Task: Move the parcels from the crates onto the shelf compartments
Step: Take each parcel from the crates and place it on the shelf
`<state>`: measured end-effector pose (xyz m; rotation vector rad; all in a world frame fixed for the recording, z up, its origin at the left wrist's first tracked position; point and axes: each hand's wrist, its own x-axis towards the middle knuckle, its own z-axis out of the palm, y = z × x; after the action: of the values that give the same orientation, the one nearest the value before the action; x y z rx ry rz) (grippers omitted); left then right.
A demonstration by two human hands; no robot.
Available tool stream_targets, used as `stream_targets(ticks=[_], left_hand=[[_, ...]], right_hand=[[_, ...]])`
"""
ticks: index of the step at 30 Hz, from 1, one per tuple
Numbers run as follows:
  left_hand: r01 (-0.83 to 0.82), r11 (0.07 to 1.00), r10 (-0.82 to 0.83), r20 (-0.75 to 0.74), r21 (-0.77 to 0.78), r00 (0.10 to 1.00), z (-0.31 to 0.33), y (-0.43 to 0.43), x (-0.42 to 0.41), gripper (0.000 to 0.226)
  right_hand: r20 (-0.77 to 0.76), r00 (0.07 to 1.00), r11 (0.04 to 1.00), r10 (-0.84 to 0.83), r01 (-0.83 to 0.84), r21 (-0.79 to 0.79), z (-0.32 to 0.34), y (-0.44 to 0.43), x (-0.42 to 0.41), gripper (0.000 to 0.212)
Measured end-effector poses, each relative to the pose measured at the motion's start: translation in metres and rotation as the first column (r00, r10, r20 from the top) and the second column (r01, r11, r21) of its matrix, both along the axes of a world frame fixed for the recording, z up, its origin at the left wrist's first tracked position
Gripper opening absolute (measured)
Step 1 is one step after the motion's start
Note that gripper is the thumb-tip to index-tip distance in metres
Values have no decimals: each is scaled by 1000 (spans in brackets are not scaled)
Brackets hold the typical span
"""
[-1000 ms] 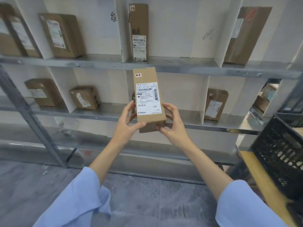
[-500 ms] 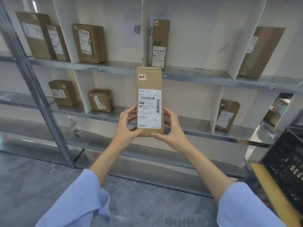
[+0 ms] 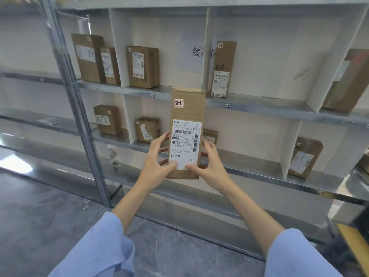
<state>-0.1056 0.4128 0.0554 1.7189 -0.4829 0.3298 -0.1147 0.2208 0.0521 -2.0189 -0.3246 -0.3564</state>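
The person has turned left over the last second, bringing more shelf [image 3: 259, 107] bays into view up and left of the hands; the parcel [image 3: 186, 112], tagged 2-1, is probably bound for one there. It stands upright, not yet shelved, clamped low between the left hand [image 3: 156, 165] and right hand [image 3: 211, 166], thumbs in front, arms outstretched.
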Motion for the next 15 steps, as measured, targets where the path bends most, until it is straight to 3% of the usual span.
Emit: stream_targets(ticks=[6,15], left_hand=[[-86,996,86,35,-17,996,2,25,7,67],[-217,976,218,28,-23,976,-6,68,52,61]], right_hand=[[-1,999,997,43,-43,57,6,31,20,76],[-42,983,975,177,-169,146,-2,78,81,72]])
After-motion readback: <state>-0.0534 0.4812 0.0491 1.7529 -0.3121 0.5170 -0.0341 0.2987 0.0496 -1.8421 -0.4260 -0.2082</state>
